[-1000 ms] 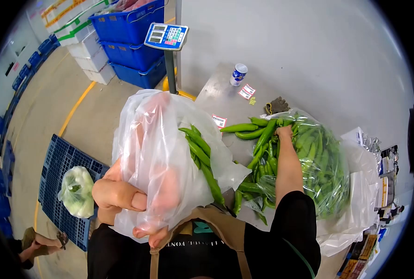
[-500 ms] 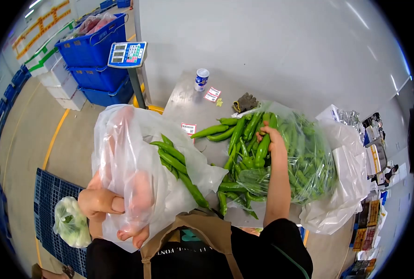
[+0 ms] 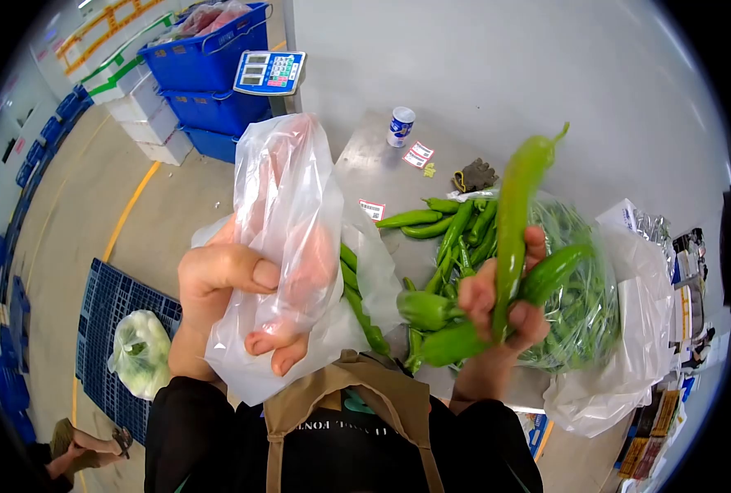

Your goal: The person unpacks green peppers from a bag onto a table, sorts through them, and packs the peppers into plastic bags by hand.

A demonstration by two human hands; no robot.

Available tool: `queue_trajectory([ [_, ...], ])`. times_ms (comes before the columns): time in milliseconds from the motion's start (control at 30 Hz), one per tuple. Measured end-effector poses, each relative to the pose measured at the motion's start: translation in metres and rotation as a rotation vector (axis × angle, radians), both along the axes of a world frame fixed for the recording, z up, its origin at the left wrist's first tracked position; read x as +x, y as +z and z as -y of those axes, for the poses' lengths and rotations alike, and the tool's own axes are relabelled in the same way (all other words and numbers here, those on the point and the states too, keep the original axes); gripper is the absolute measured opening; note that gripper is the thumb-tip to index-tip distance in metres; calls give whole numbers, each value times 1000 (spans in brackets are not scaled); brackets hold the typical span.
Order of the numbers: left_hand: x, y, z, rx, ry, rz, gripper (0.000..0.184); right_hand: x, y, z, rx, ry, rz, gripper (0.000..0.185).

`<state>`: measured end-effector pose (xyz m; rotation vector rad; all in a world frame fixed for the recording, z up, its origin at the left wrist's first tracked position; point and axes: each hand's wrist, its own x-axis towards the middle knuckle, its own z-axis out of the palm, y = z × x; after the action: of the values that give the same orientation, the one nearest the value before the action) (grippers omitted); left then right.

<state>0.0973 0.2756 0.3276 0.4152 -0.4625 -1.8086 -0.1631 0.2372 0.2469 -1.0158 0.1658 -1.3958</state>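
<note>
Green peppers (image 3: 515,218) fill the right hand (image 3: 523,326), its fingers curled firmly round at least three; I can't get an exact count from here, because the fingers hide which ends belong together. They are raised in front of the table (image 3: 370,160). The left hand (image 3: 218,275) grips one clear bag (image 3: 293,197), thumb outside, the other fingers showing through the film; I make out at least three loose peppers (image 3: 365,316) at its right side, partly covered. Beneath and behind the right hand, one large bag (image 3: 577,333) holds more than I can count, with others spilling from its mouth. Farther out I count three paper labels (image 3: 372,209), their print too small for me to read, plus one blue-and-white can (image 3: 400,129) and one glove (image 3: 474,175). The scale display (image 3: 269,72) has three windows, no figures legible to me. White lettering on the shirt (image 3: 357,427) is upside down and partly hidden by the apron (image 3: 345,382). Left, I see three stacked blue crates (image 3: 205,66); a bystander's foot (image 3: 121,441) shows at lower left, the body cut off.
</note>
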Motion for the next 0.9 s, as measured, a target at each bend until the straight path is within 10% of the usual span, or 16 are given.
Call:
queue_trajectory([
  [333, 19, -8, -9, -97, -62, -42, 63, 92, 35, 1, -127, 282, 79, 71],
  [467, 23, 0, -20, -47, 8, -10, 66, 134, -20, 52, -683, 149, 28, 64],
  [667, 33, 3, -28, 20, 1, -230, 77, 144, -107, 77, -541, -23, -200, 50],
  [767, 48, 1, -27, -128, -224, 23, 28, 125, -119, 88, -279, -123, -251, 46],
  [900, 41, 8, -35, -26, -217, 43, 24, 109, -136, 115, -886, -399, -598, 49],
])
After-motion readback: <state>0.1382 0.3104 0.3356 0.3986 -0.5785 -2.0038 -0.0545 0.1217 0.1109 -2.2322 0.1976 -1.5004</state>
